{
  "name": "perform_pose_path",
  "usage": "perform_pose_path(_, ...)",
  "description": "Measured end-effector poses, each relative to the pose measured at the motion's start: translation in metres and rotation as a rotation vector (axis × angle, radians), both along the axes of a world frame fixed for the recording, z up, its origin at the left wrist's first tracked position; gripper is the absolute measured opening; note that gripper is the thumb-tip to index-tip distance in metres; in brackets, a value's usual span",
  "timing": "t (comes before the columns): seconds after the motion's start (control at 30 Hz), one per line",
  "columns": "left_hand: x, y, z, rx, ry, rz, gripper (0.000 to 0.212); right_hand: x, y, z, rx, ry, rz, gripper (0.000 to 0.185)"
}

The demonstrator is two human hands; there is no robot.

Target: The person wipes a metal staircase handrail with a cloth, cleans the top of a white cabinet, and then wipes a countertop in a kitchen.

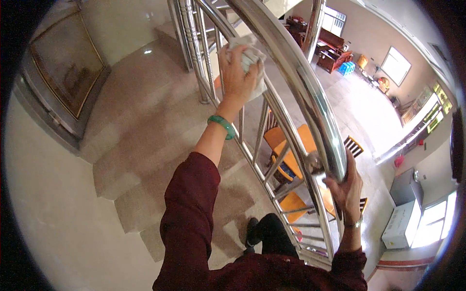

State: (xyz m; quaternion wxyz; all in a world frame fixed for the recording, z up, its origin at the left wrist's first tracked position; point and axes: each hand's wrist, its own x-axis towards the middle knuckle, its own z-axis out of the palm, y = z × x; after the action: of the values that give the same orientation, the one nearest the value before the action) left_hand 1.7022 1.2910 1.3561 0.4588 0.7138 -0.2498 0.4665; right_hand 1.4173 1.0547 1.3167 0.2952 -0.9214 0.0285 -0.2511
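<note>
My left hand (236, 74), with a green bangle (221, 127) at its wrist, presses a crumpled white cloth (255, 60) against the lower rail (282, 109) of a stainless steel stair railing. Fingers spread over the cloth hide part of that rail. Lower down on the right, my right hand (347, 185) is wrapped around the thick polished handrail (309, 78). Thin metal balusters (259, 136) run beneath the lower rail.
Stone-tiled stairs (145, 152) curve along the left, beside a wall with a framed picture (69, 62). Beyond the railing, a floor below holds a wooden table (300, 143) with chairs, a blue stool (346, 68), wooden furniture (333, 45) and a white chest (400, 223).
</note>
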Motion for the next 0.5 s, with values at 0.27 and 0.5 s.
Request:
perform_pose_path(0.27,0.104,0.017,0.061,0.259,-0.070,0.276,0.051,-0.004,-0.017,-0.012,-0.008,0.016,0.049,0.091)
perform_pose_path(0.5,0.179,0.041,0.106,0.067,-0.128,0.205,0.049,-0.002,-0.016,0.007,0.349,0.075,0.108,0.069)
